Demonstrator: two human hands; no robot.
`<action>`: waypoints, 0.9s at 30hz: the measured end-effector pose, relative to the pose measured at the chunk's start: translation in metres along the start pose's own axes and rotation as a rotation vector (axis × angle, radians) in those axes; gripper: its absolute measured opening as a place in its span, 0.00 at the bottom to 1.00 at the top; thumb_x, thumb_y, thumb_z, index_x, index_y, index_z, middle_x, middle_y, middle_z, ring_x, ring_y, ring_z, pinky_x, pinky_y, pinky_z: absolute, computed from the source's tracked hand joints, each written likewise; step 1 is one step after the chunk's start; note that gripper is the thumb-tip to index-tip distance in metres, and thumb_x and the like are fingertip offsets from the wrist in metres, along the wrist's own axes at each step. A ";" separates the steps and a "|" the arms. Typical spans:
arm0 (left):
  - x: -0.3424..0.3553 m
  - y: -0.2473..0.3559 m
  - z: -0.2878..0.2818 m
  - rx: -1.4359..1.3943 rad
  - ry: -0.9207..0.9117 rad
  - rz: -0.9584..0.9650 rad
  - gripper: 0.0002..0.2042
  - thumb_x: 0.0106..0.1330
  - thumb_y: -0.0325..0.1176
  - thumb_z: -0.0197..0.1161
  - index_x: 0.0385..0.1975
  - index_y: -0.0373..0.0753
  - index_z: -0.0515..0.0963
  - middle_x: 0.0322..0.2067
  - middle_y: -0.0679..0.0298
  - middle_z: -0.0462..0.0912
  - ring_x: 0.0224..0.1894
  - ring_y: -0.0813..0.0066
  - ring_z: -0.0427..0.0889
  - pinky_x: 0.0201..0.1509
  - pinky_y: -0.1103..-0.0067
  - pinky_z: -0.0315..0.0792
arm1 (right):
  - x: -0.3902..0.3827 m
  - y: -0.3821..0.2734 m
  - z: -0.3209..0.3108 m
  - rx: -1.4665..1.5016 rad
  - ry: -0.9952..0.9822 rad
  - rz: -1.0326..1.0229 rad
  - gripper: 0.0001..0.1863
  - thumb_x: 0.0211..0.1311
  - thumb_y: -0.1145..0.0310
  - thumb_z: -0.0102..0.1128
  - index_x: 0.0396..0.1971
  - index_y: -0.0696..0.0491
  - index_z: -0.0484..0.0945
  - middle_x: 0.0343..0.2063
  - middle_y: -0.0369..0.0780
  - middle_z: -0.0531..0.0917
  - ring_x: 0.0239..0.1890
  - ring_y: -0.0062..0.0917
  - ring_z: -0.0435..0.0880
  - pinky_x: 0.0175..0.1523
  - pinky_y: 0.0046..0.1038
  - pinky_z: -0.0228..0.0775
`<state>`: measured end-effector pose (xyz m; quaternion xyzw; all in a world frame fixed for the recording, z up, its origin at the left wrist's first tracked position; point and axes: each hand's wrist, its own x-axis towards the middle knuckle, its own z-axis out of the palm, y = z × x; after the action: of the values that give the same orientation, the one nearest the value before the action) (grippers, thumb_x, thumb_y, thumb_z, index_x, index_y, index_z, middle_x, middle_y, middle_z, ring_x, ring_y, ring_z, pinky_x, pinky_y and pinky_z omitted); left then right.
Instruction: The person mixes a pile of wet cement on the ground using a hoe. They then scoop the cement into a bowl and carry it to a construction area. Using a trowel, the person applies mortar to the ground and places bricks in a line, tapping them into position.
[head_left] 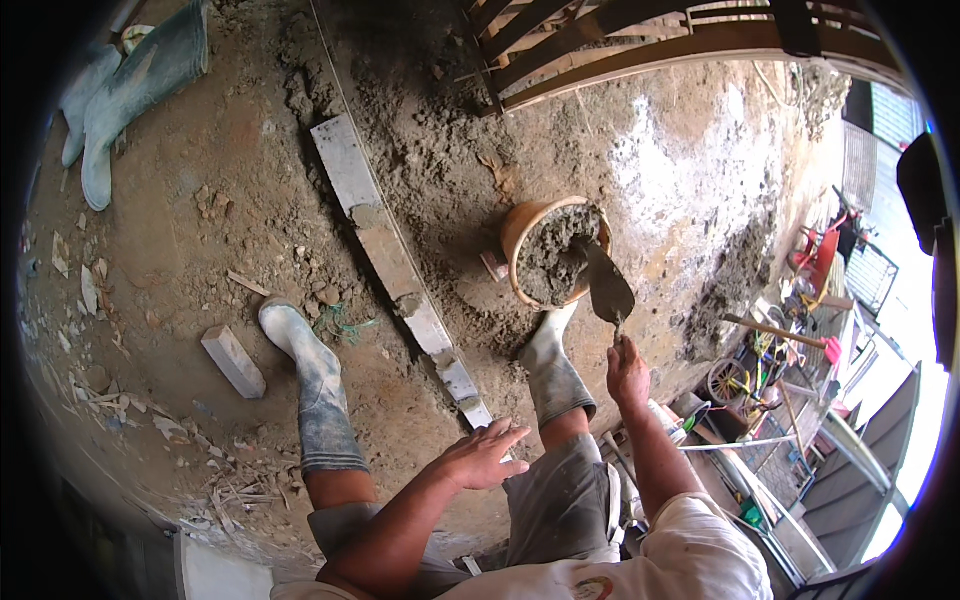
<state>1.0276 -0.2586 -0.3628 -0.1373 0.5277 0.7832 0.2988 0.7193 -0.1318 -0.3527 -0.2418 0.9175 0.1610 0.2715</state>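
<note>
My right hand [628, 375] is wrapped round the handle of a trowel [610, 287]. The trowel's blade reaches over the rim of a round orange-brown bucket [512, 238], its tip at the wet grey mortar [552, 262] inside. Fingers stretched and thumb apart, my left hand [482, 457] holds nothing. It hovers by the near end of a row of bricks [388, 258], so whether it touches the last one is hard to tell. Grey mortar sits in the joints between the bricks. A taut string [345, 98] runs along the row's right side.
A loose brick [234, 362] lies left of my left boot [305, 350]; my right boot [555, 370] stands beside the bucket. Other boots [135, 95] show at far left. Brown slatted woodwork [640, 62] edges the top. Tools, including a wooden-handled one [780, 332], clutter the right.
</note>
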 end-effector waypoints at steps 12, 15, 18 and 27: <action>0.037 -0.006 0.013 -0.046 -0.068 -0.067 0.35 0.65 0.51 0.61 0.72 0.52 0.57 0.71 0.50 0.53 0.74 0.53 0.53 0.75 0.66 0.51 | 0.037 -0.068 0.095 0.534 -0.037 0.107 0.23 0.68 0.60 0.54 0.57 0.60 0.73 0.48 0.58 0.80 0.54 0.50 0.79 0.58 0.41 0.70; 0.037 -0.016 0.018 -0.050 -0.035 -0.058 0.34 0.66 0.50 0.61 0.71 0.50 0.59 0.70 0.51 0.56 0.73 0.54 0.55 0.75 0.67 0.52 | 0.029 -0.052 0.096 0.470 -0.081 0.093 0.24 0.68 0.60 0.54 0.56 0.60 0.73 0.47 0.58 0.80 0.53 0.51 0.79 0.58 0.41 0.70; 0.034 -0.020 0.018 -0.068 -0.003 -0.046 0.34 0.66 0.50 0.61 0.70 0.49 0.60 0.70 0.51 0.57 0.73 0.54 0.55 0.75 0.67 0.52 | 0.005 -0.040 0.080 0.377 -0.008 0.055 0.24 0.67 0.58 0.56 0.56 0.59 0.73 0.47 0.58 0.81 0.51 0.51 0.80 0.56 0.43 0.71; 0.036 -0.008 0.009 -0.062 -0.049 -0.068 0.35 0.67 0.53 0.59 0.71 0.48 0.58 0.71 0.48 0.53 0.74 0.54 0.51 0.75 0.66 0.50 | 0.082 -0.073 0.104 0.583 -0.085 0.081 0.21 0.68 0.60 0.56 0.52 0.60 0.73 0.24 0.47 0.81 0.20 0.33 0.80 0.27 0.33 0.73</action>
<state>1.0050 -0.2367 -0.3840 -0.1454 0.4907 0.7917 0.3338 0.7417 -0.1771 -0.4954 -0.1099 0.9217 -0.0886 0.3612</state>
